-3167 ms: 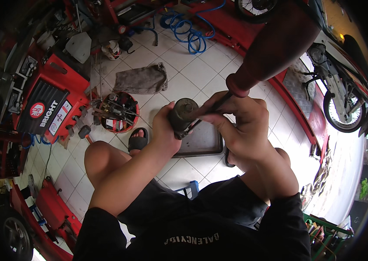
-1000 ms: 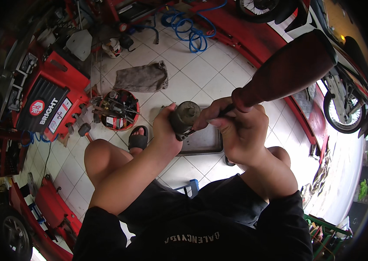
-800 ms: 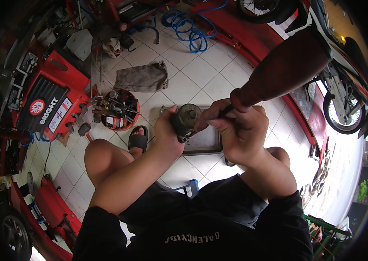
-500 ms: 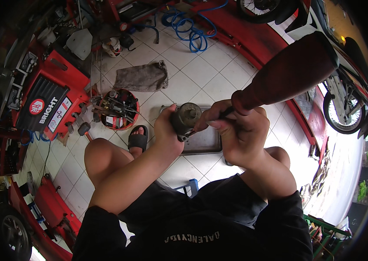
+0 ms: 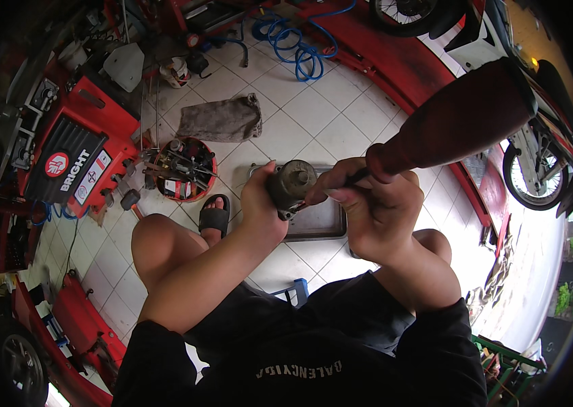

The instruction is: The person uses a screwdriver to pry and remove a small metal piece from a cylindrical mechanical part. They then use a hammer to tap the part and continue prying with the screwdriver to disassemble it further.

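Left hand: curled around a small round metal part, gripping it from the left side. The fingers hide behind the part.
Right hand: closed tight around a tool with a fat dark red handle. The fingertips press right up to the part.
Where the part is: between both hands, held up in the air over a flat metal tray on the floor. Its round face looks up at the camera.
Which way the tool lies: the long handle sticks up and away to the right of the right hand. The thin end points down and left, into the part. The tip itself is hidden by the fingers.
Nearer hand: both touch the part. The left hand carries it; the right hand only meets it at the fingertips and tool.
Left of the left hand: a red round bowl of small tools, and a foot in a black sandal.
Farther past the hands: a grey rag and a blue coiled hose on the white floor tiles.
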`<state>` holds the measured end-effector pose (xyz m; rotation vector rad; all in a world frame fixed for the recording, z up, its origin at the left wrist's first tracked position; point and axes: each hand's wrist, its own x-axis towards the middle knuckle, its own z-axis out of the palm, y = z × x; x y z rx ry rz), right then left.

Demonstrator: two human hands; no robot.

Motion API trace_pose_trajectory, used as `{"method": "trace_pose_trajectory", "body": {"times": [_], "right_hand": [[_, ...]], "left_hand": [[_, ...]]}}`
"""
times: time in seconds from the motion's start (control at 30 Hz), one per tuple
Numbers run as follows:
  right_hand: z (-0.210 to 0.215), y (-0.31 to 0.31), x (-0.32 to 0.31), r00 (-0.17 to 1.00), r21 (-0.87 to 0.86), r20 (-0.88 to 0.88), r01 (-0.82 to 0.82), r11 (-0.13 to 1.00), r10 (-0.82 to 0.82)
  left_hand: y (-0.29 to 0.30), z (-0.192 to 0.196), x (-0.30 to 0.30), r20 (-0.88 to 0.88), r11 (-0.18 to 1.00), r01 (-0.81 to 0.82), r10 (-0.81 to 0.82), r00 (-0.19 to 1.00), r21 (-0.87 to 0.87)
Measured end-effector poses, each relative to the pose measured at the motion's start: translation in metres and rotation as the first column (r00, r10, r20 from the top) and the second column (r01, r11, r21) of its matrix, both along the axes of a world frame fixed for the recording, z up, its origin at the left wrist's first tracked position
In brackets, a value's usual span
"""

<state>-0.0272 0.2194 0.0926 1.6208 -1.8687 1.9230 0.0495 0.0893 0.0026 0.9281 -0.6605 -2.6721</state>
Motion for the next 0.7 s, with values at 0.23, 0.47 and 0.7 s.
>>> {"method": "trace_pose_trajectory", "body": {"times": [0.23, 0.47, 0.7], "right_hand": [[0.0025, -0.0008, 0.0001, 0.999, 0.013, -0.032, -0.003, 1.0, 0.003], [-0.002, -0.0012, 0.0038, 1.0, -0.029, 0.013, 0.027, 0.999, -0.026], [-0.0003, 0.003, -0.0004, 0.997, 0.012, -0.078, 0.01, 1.0, -0.009]], "left_hand": [[-0.0029, -0.0023, -0.0016, 0.037, 0.999, 0.001, -0.002, 0.999, 0.046], [-0.0029, -0.0052, -0.0017, 0.028, 0.999, 0.001, -0.002, 1.0, 0.046], [-0.0036, -0.0097, -0.0033, -0.072, 1.0, 0.024, -0.025, 0.997, -0.013]]}}
